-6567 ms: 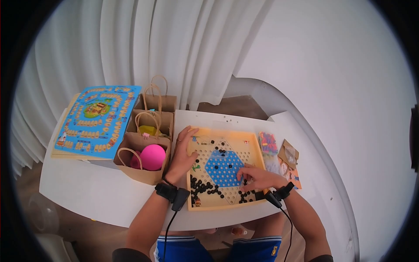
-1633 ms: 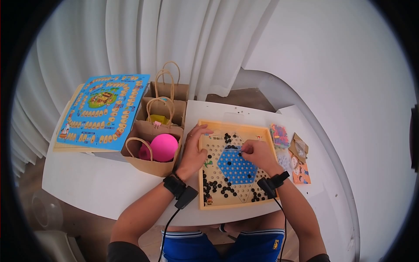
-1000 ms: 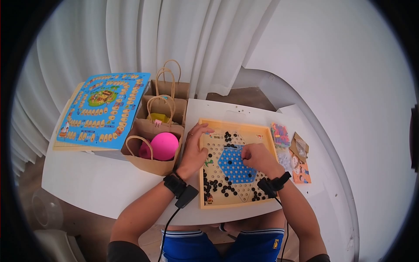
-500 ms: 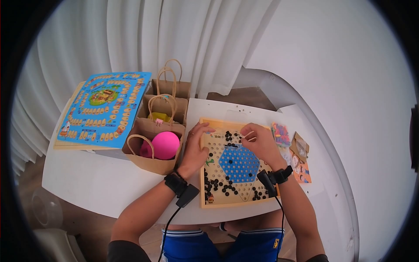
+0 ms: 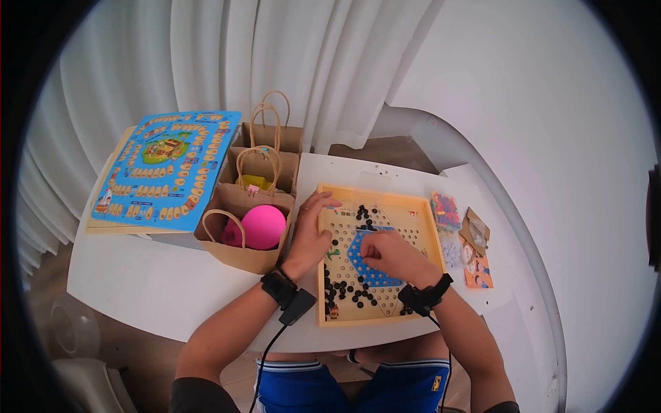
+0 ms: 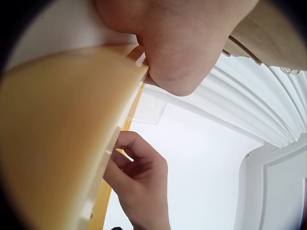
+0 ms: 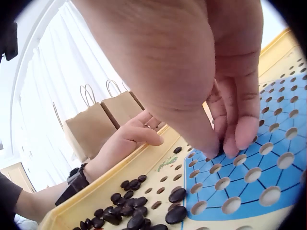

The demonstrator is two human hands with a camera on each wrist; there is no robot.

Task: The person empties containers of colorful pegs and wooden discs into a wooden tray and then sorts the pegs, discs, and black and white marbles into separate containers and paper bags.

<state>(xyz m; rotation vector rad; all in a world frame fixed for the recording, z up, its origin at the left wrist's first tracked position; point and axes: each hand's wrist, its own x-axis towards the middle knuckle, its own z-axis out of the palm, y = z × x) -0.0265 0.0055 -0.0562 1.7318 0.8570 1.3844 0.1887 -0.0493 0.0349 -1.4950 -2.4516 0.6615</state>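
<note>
A wooden-framed Chinese checkers board [image 5: 330, 318] lies on the white table, with a blue hexagon [image 7: 240, 182] at its centre. My right hand [image 5: 394, 255] is over the hexagon's left part; thumb and fingertips pinch a black playing piece [image 7: 221, 147], mostly hidden between them, right at the holes. Along the left rim rests my left hand [image 5: 309, 234], its thumb and a finger reaching over the frame with nothing held. Several black pieces [image 5: 362, 210] sit in the far point of the star. Loose black pieces [image 7: 136, 211] lie in the near left corner.
Left of the board stand brown paper bags [image 5: 237, 255], one with a pink ball [image 5: 264, 227] in it. A blue game sheet [image 5: 165, 168] lies farther left. To the right are a box of colourful pieces [image 5: 446, 210], a clear bag [image 5: 451, 251] and an orange card [image 5: 478, 272].
My right hand has come from the star's far point back down-left onto the hexagon. Since the oldest frame, more black pieces stand in the far point. My left hand has stayed on the rim.
</note>
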